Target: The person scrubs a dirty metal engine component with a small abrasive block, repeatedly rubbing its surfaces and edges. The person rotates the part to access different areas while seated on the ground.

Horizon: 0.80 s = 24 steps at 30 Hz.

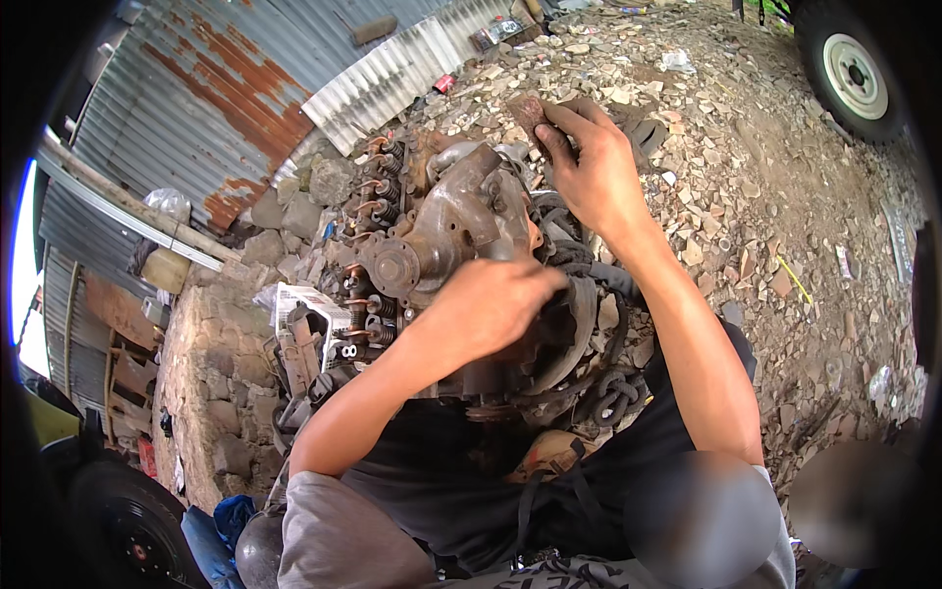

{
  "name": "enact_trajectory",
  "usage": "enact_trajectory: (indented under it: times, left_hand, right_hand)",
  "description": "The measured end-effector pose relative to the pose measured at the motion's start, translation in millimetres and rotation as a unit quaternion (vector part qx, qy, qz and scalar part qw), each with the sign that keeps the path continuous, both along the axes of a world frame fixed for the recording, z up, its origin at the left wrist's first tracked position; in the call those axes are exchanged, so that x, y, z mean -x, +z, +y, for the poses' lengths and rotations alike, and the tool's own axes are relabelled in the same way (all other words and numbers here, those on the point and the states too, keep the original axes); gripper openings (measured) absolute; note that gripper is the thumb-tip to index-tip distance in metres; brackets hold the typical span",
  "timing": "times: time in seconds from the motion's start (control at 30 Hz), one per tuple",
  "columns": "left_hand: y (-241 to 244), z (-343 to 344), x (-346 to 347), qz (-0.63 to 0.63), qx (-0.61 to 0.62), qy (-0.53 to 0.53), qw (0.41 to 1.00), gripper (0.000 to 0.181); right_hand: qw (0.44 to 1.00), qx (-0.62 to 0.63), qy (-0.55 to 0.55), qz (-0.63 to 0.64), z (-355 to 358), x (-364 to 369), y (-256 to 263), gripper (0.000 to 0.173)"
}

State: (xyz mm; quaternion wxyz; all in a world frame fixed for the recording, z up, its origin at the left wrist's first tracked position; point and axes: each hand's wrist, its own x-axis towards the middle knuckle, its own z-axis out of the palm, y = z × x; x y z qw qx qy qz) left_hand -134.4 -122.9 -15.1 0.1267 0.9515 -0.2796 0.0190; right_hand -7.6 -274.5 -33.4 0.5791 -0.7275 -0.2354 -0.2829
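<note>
In front of me stands a greasy engine, its valve springs (383, 213) in a row along the left side. On top of it rests a rusty cast-metal water pump housing (434, 243) with a round flanged hub. My left hand (493, 305) hovers over or touches the engine just below the housing; its fingers are blurred, and whatever they may hold is hidden. Beyond the engine's right side, my right hand (592, 158) pinches a thin, flat reddish-brown piece (528, 114), perhaps sandpaper, between thumb and fingers.
Dark rope (618, 394) lies coiled right of the engine. A white plastic basket (316, 305) sits at its left, near a stone wall (221, 383). Corrugated metal sheets (221, 96) stand behind. Rubble (706, 199) covers the ground towards a vehicle wheel (854, 77).
</note>
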Motion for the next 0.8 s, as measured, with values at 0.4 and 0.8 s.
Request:
enact_trajectory:
  times: [0.4,0.8]
  left_hand:
    - [69.9,30.9,-13.9,0.198,0.786,0.035,0.585,0.093]
    - [60.6,123.8,-1.9,-0.047,0.668,0.215,0.711,0.059]
  right_hand:
    - [0.923,-0.117,0.280,0.238,-15.1,-3.8,9.9,0.024]
    - [0.945,-0.136,0.158,0.251,7.0,18.6,1.9,0.025]
